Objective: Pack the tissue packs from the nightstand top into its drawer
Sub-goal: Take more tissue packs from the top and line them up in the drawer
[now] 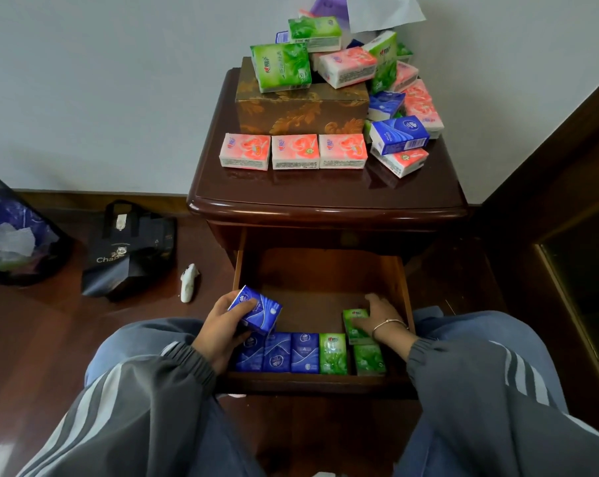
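Grey striped sleeves, silver bracelet, blue jeans

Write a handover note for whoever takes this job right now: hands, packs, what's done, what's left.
Left hand: grips a blue pack above the left front of the drawer.
Right hand: on a green pack at the drawer's right side; grip unclear.
Done: front row of three blue and two green packs.
Left: both packs in hand, three pink packs in a row on the nightstand top, and the pile on and beside the brown box.
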Demonstrator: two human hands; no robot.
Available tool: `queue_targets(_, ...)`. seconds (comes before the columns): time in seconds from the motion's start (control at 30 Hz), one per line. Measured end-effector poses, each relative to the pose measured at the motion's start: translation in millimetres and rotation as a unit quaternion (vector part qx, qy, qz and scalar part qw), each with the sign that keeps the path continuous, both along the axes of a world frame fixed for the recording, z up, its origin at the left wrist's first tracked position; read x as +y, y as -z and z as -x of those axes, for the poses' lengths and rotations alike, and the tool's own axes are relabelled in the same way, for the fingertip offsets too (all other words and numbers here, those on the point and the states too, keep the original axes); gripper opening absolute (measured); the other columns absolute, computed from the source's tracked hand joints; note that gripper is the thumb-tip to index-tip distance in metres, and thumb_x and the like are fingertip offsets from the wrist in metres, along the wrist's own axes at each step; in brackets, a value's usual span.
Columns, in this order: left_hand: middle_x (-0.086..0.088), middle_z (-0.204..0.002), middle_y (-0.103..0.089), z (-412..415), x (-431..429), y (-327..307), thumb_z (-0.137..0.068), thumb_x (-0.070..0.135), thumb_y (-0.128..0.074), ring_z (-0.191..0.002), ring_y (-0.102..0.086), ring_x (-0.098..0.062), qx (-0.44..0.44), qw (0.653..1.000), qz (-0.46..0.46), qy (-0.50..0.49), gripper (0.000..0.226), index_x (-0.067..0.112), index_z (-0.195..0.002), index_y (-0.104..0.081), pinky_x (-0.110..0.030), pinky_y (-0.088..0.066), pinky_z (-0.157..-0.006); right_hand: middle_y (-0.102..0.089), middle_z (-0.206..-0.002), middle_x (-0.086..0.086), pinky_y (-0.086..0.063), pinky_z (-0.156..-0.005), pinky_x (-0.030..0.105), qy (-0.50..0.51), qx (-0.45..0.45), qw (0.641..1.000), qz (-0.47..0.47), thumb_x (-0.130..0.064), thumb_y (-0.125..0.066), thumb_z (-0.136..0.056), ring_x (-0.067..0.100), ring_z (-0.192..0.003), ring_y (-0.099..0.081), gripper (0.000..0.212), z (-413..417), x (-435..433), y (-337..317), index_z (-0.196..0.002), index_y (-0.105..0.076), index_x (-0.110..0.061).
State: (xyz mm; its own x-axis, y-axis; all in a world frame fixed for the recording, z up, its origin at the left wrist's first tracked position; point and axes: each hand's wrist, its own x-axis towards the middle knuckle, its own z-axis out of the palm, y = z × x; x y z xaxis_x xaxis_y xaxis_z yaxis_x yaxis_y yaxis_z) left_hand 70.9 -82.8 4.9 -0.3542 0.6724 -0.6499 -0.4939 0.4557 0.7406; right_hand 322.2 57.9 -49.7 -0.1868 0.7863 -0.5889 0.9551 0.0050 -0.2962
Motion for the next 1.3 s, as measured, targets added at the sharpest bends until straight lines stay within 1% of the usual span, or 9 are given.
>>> queue_targets(0.23, -0.006, -0.097, -0.073, -1.1, 4.6, -1.1, -0.089, 0.019, -0.065, -0.081, -0.071, -0.016, -0.012, 1.0, -0.005, 0.008, 0.027, 0.021, -0.114, -0.055, -0.029, -0.056, -0.068, -0.054, -0.129, 0.014, -0.047, -0.09, 0.032, 0.09, 0.073, 0.991, 0.059, -0.027, -0.075, -0.077, 0.029, -0.114, -0.055, 0.07, -1.8, 0.5, 18.2, -0.135, -0.042, -0.008)
queue_targets(0.37, -0.009, -0.102, -0.072, 0.6, 8.1, -0.1, -0.088, 0.02, -0.065, -0.085, -0.071, -0.018, -0.021, 1.0, -0.005, 0.01, 0.03, 0.021, -0.116, -0.056, -0.03, -0.057, -0.068, -0.06, -0.118, 0.014, -0.049, -0.08, 0.033, 0.15, 0.13, 0.979, 0.048, -0.015, -0.078, -0.073, 0.029, -0.102, -0.059, 0.05, -2.7, 8.6, 19.9, -0.118, -0.057, -0.009)
queue_targets(0.53, -0.012, -0.106, -0.072, -0.6, 14.1, 1.4, -0.087, 0.019, -0.067, -0.085, -0.072, -0.02, -0.031, 0.999, -0.01, 0.023, 0.032, 0.018, -0.118, -0.057, -0.028, -0.057, -0.063, -0.058, -0.119, 0.009, -0.044, -0.072, 0.027, 0.111, 0.083, 0.983, 0.119, -0.017, -0.078, -0.073, 0.022, -0.097, -0.054, 0.044, -17.6, 15.5, 7.2, -0.113, -0.06, -0.01)
queue_targets(0.63, -0.013, -0.107, -0.072, -2.5, 17.8, 3.4, -0.085, 0.02, -0.068, -0.088, -0.072, -0.022, -0.029, 0.999, -0.017, 0.032, 0.034, 0.019, -0.118, -0.058, -0.03, -0.058, -0.065, -0.062, -0.117, 0.012, -0.048, -0.08, 0.031, 0.038, 0.007, 0.987, 0.153, -0.024, -0.073, -0.078, 0.028, -0.107, -0.059, 0.039, -21.7, 8.1, 1.8, -0.112, -0.062, -0.008)
queue_targets(0.73, -0.011, -0.104, -0.073, -2.6, 17.8, 5.1, -0.085, 0.02, -0.069, -0.088, -0.072, -0.022, -0.022, 0.999, -0.015, 0.037, 0.034, 0.02, -0.118, -0.058, -0.03, -0.058, -0.066, -0.065, -0.109, 0.009, -0.047, -0.074, 0.027, -0.015, -0.09, 0.986, 0.14, -0.03, -0.068, -0.082, 0.027, -0.108, -0.061, 0.031, -13.9, -2.5, -0.8, -0.104, -0.065, -0.008)
queue_targets(0.8, -0.01, -0.102, -0.074, -0.5, 15.8, 6.4, -0.085, 0.021, -0.069, -0.086, -0.073, -0.022, -0.023, 0.999, -0.012, 0.033, 0.035, 0.021, -0.117, -0.058, -0.029, -0.058, -0.064, -0.061, -0.12, 0.009, -0.049, -0.078, 0.028, -0.016, -0.119, 0.986, 0.116, -0.032, -0.068, -0.082, 0.026, -0.111, -0.059, 0.043, -9.5, -7.2, -0.1, -0.117, -0.059, -0.007)
queue_targets(0.9, -0.008, -0.098, -0.075, 2.6, 12.6, 7.4, -0.085, 0.021, -0.069, -0.085, -0.073, -0.021, -0.018, 0.999, -0.011, 0.026, 0.034, 0.021, -0.117, -0.058, -0.03, -0.057, -0.065, -0.052, -0.133, 0.011, -0.049, -0.089, 0.03, 0.001, -0.106, 0.989, 0.102, -0.032, -0.065, -0.085, 0.027, -0.117, -0.054, 0.055, -9.7, -11.7, -0.8, -0.132, -0.047, -0.008)
queue_targets(1.1, -0.01, -0.102, -0.073, 2.5, 10.3, 5.7, -0.086, 0.021, -0.068, -0.086, -0.072, -0.021, -0.014, 0.999, -0.014, 0.029, 0.032, 0.02, -0.116, -0.056, -0.03, -0.058, -0.067, -0.06, -0.121, 0.013, -0.05, -0.092, 0.037, 0.023, -0.015, 0.991, 0.134, -0.034, -0.066, -0.084, 0.027, -0.109, -0.058, 0.048, -13.4, -19.4, 1.6, -0.121, -0.057, -0.005)
queue_targets(1.3, -0.011, -0.101, -0.073, 0.4, 10.9, 1.3, -0.086, 0.021, -0.069, -0.083, -0.072, -0.02, -0.013, 0.998, -0.002, 0.057, 0.035, 0.021, -0.118, -0.055, -0.028, -0.057, -0.062, -0.055, -0.128, 0.014, -0.046, -0.092, 0.034, -0.056, -0.077, 0.983, 0.157, -0.043, -0.051, -0.092, 0.029, -0.114, -0.055, 0.052, -10.3, -20.7, -5.7, -0.127, -0.051, -0.005)
